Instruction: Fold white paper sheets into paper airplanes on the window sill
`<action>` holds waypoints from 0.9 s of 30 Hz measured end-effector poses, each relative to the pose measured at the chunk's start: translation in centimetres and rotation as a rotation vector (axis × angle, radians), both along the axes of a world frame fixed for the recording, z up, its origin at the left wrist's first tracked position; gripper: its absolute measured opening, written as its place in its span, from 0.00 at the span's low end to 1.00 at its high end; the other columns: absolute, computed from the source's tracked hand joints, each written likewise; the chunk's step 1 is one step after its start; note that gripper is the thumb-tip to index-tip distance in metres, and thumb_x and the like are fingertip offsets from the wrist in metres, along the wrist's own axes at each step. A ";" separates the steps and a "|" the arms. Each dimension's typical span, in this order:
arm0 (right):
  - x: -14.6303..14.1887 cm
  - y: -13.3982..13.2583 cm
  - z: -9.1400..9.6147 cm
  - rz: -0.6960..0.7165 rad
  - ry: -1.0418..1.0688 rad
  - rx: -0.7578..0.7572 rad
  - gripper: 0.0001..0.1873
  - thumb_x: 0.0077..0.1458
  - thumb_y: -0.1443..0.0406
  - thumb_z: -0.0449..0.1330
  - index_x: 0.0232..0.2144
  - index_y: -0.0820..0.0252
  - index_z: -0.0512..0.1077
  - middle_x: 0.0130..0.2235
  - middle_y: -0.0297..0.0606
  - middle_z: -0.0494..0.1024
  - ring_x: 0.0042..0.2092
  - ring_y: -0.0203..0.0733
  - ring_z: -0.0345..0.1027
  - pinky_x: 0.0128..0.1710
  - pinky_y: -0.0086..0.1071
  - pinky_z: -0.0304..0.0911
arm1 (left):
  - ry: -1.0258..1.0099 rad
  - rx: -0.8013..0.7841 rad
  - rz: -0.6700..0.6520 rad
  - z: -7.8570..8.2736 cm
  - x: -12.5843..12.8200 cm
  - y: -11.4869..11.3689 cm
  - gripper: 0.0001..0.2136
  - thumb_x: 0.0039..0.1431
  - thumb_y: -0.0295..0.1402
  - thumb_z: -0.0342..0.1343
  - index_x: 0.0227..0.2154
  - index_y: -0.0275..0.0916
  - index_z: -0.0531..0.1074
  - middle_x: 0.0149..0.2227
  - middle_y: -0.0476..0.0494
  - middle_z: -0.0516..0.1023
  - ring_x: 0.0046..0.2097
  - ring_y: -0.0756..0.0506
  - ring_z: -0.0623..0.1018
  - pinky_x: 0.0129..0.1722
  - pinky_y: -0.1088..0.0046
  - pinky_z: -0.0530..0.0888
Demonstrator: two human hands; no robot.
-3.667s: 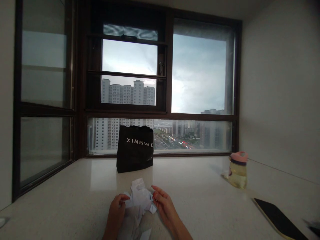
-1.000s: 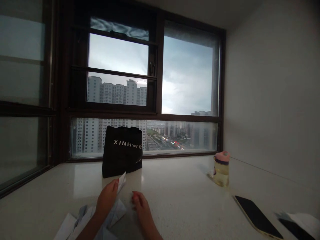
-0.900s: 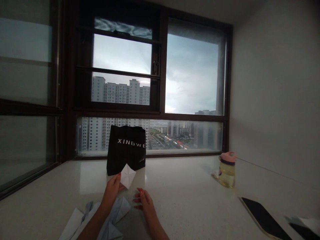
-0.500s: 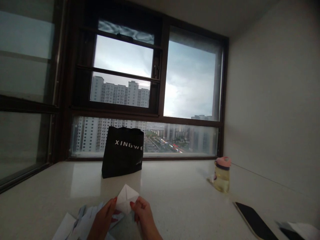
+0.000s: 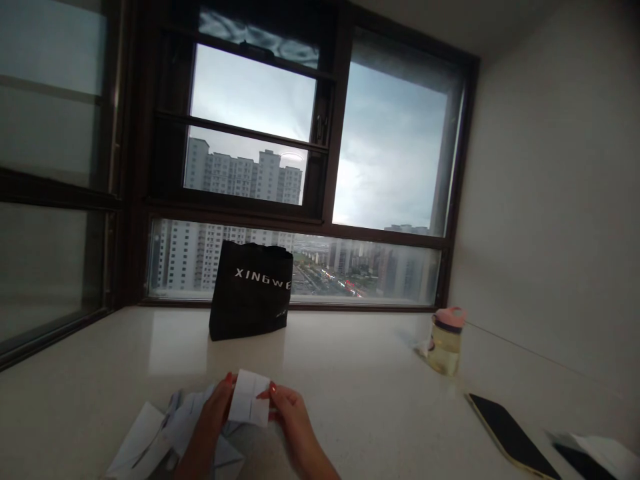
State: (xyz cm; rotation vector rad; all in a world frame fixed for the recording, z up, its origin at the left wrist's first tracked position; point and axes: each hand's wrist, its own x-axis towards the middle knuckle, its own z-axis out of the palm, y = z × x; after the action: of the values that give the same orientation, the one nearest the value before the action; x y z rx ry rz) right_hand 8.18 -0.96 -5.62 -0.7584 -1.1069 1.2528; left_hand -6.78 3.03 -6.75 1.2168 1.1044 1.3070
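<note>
Between my two hands is a small folded white paper, roughly square and creased, held up above the white counter. My left hand grips its left edge, thumb and fingers closed on it. On the right edge my right hand pinches the same paper, its thumb near the upper right corner and a finger across the front. Several loose white paper pieces, some folded, lie in a pile under and beside my left forearm, which partly hides them.
A black bag with white lettering stands on the counter by the window. To the right are a bottle with a pink lid and a dark phone. White tissue-like material lies at the right edge.
The paper has turned from a diamond pose to a nearly upright square. Both hands have shifted their grip on it. The camera view has tilted slightly.
</note>
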 end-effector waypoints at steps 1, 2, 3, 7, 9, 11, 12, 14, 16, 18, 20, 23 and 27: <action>0.0 0.0 0.0 -0.007 -0.029 0.000 0.21 0.39 0.50 0.60 0.20 0.64 0.74 0.25 0.39 0.75 0.27 0.37 0.65 0.29 0.29 0.58 | -0.033 0.005 -0.012 0.4 -0.1 -0.4 0.31 0.42 0.58 0.44 0.38 0.34 0.69 0.33 0.40 0.77 0.36 0.41 0.76 0.33 0.68 0.73; 0.0 0.0 0.0 -0.013 -0.053 0.000 0.20 0.38 0.50 0.61 0.20 0.63 0.73 0.23 0.38 0.74 0.26 0.36 0.64 0.29 0.29 0.58 | -0.053 0.011 -0.019 0.8 -0.3 -0.9 0.31 0.40 0.58 0.46 0.37 0.34 0.70 0.30 0.41 0.77 0.34 0.42 0.76 0.33 0.68 0.73; 0.0 -0.1 0.0 -0.017 -0.073 0.001 0.20 0.38 0.50 0.61 0.19 0.63 0.73 0.23 0.36 0.74 0.26 0.35 0.64 0.29 0.28 0.58 | -0.054 0.020 -0.013 1.3 -0.5 -1.2 0.31 0.38 0.57 0.48 0.37 0.34 0.70 0.27 0.42 0.77 0.32 0.42 0.76 0.32 0.68 0.73; 0.0 -0.2 -0.1 -0.001 -0.121 0.003 0.19 0.38 0.51 0.61 0.19 0.63 0.73 0.23 0.36 0.74 0.26 0.35 0.64 0.28 0.28 0.57 | 0.027 0.044 0.013 2.5 -1.4 -2.1 0.32 0.36 0.52 0.54 0.43 0.34 0.68 0.19 0.50 0.73 0.25 0.46 0.74 0.26 0.72 0.71; 0.0 -0.2 -0.1 0.008 -0.128 0.004 0.20 0.39 0.50 0.60 0.20 0.63 0.73 0.24 0.37 0.75 0.27 0.36 0.65 0.29 0.28 0.58 | 0.018 0.030 0.004 2.6 -1.6 -2.2 0.33 0.37 0.50 0.55 0.46 0.34 0.66 0.19 0.50 0.72 0.24 0.47 0.74 0.25 0.74 0.70; 0.0 -0.2 -0.2 0.029 -0.118 0.014 0.19 0.39 0.51 0.60 0.21 0.63 0.73 0.24 0.36 0.74 0.27 0.35 0.65 0.28 0.28 0.58 | -0.020 0.018 0.010 2.7 -1.6 -2.4 0.33 0.37 0.49 0.56 0.47 0.33 0.65 0.18 0.51 0.72 0.24 0.48 0.74 0.25 0.74 0.70; 0.0 -0.2 -0.2 0.043 -0.107 0.017 0.19 0.38 0.51 0.61 0.23 0.63 0.73 0.24 0.35 0.74 0.26 0.34 0.65 0.27 0.27 0.58 | -0.049 0.020 0.017 2.8 -1.5 -2.6 0.33 0.37 0.48 0.56 0.47 0.33 0.65 0.18 0.51 0.72 0.24 0.48 0.74 0.26 0.74 0.70; -0.1 -0.1 -0.3 0.068 -0.073 0.008 0.19 0.35 0.53 0.64 0.28 0.61 0.72 0.22 0.31 0.72 0.23 0.32 0.63 0.25 0.27 0.57 | -0.112 0.035 0.026 3.1 -1.2 -3.0 0.33 0.38 0.45 0.57 0.49 0.33 0.63 0.19 0.51 0.73 0.25 0.48 0.74 0.27 0.74 0.71; -0.1 0.0 -0.6 0.075 -0.033 -0.014 0.25 0.32 0.55 0.66 0.35 0.59 0.69 0.21 0.29 0.71 0.21 0.32 0.62 0.23 0.27 0.58 | -0.143 0.056 0.021 3.6 -0.8 -3.5 0.33 0.39 0.45 0.57 0.50 0.33 0.62 0.20 0.50 0.73 0.26 0.48 0.75 0.28 0.73 0.72; -0.2 0.2 -0.8 0.056 0.000 -0.028 0.31 0.31 0.56 0.67 0.40 0.57 0.65 0.19 0.27 0.70 0.20 0.32 0.61 0.22 0.27 0.57 | -0.129 0.065 0.010 3.9 -0.6 -3.8 0.33 0.40 0.46 0.56 0.49 0.32 0.62 0.20 0.49 0.74 0.26 0.47 0.75 0.28 0.72 0.72; -0.2 0.5 -1.1 0.014 0.013 -0.031 0.34 0.32 0.56 0.67 0.44 0.57 0.63 0.17 0.24 0.68 0.18 0.31 0.58 0.19 0.25 0.54 | -0.102 0.076 0.010 4.1 -0.5 -3.9 0.32 0.40 0.47 0.55 0.48 0.32 0.64 0.20 0.49 0.74 0.26 0.48 0.74 0.29 0.72 0.72; -0.1 0.7 -1.2 -0.033 -0.005 -0.033 0.33 0.34 0.55 0.66 0.44 0.60 0.64 0.14 0.22 0.63 0.16 0.29 0.54 0.19 0.24 0.50 | -0.070 0.102 0.030 3.9 -0.5 -3.7 0.31 0.40 0.45 0.55 0.47 0.31 0.64 0.19 0.50 0.73 0.26 0.48 0.74 0.28 0.74 0.71; -0.1 0.5 -0.9 0.020 -0.015 -0.053 0.28 0.35 0.51 0.64 0.37 0.61 0.68 0.16 0.26 0.65 0.19 0.31 0.58 0.22 0.26 0.53 | -0.034 0.150 0.038 3.6 -0.6 -3.4 0.28 0.41 0.43 0.54 0.45 0.31 0.65 0.17 0.52 0.72 0.23 0.50 0.72 0.24 0.77 0.69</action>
State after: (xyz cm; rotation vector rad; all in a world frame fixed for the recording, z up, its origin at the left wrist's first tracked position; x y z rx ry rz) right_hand 8.03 -0.51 -6.54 -0.7997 -1.0993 1.3000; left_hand -7.39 -0.38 -3.16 1.2839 1.0246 1.4552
